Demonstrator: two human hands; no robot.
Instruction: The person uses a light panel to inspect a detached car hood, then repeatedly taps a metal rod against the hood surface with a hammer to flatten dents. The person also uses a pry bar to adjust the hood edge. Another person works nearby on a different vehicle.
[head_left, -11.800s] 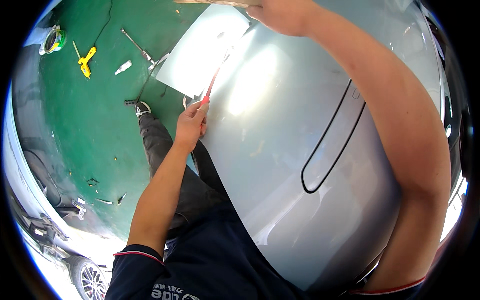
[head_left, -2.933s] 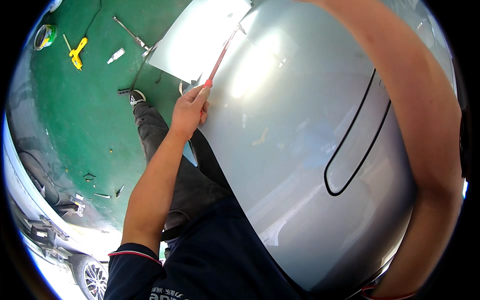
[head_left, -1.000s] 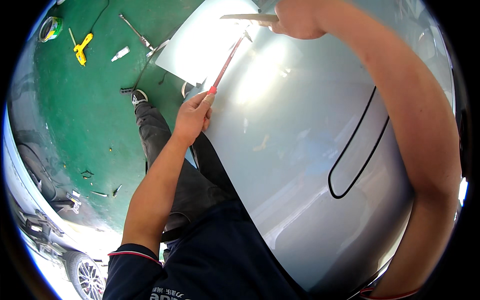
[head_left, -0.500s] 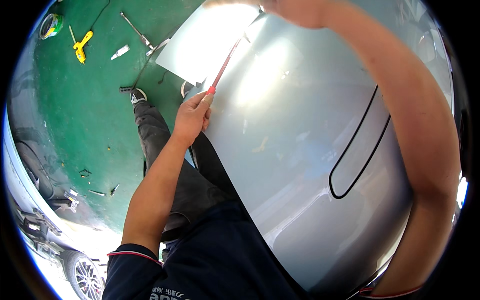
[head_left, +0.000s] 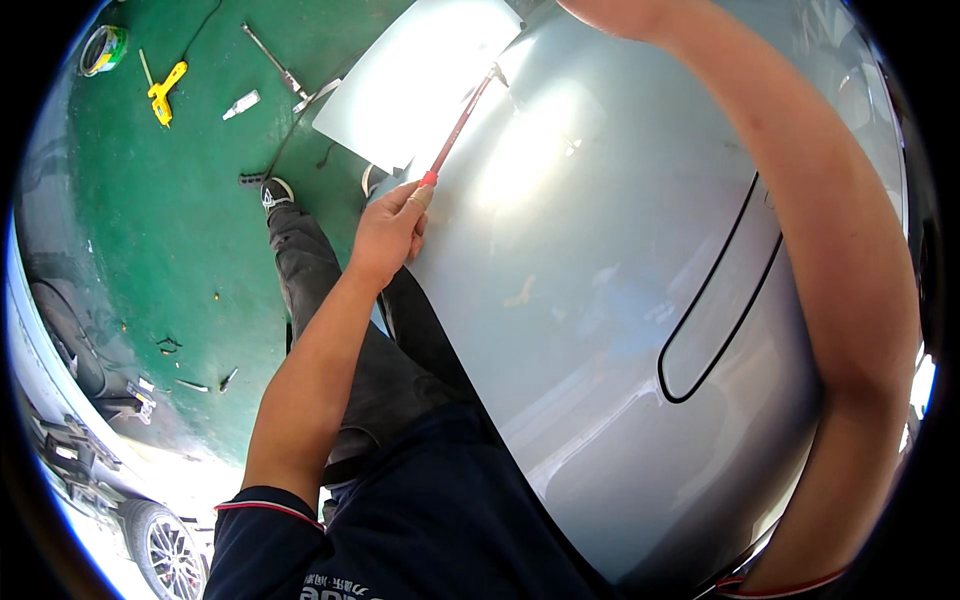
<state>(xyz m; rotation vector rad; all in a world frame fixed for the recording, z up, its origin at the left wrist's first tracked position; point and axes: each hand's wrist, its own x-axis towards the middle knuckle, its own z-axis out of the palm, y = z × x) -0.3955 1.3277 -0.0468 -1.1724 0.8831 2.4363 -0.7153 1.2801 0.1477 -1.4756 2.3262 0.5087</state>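
My left hand (head_left: pixel 393 228) is closed on the red handle of a long thin tool (head_left: pixel 459 130), whose metal head lies over a silver car panel (head_left: pixel 550 320) near a bright reflection. My right hand (head_left: pixel 612 18) is at the top edge of the view, above the panel, its fingers cut off, so what they hold is hidden. A large pale sheet (head_left: pixel 410 80) lies beside the tool's head. A black U-shaped outline (head_left: pixel 680 397) runs on the panel under my right forearm.
On the green floor (head_left: pixel 170 250) at left are a yellow glue gun (head_left: pixel 165 95), a metal tool (head_left: pixel 285 80), a small bottle (head_left: pixel 241 104), a can (head_left: pixel 103 52) and several small items. Another car's wheel (head_left: pixel 165 550) shows at lower left. My legs stand beside the panel.
My right hand has moved up toward the top edge since a second ago; the flat wooden piece it held then is out of view. My left hand and the red-handled tool have barely moved.
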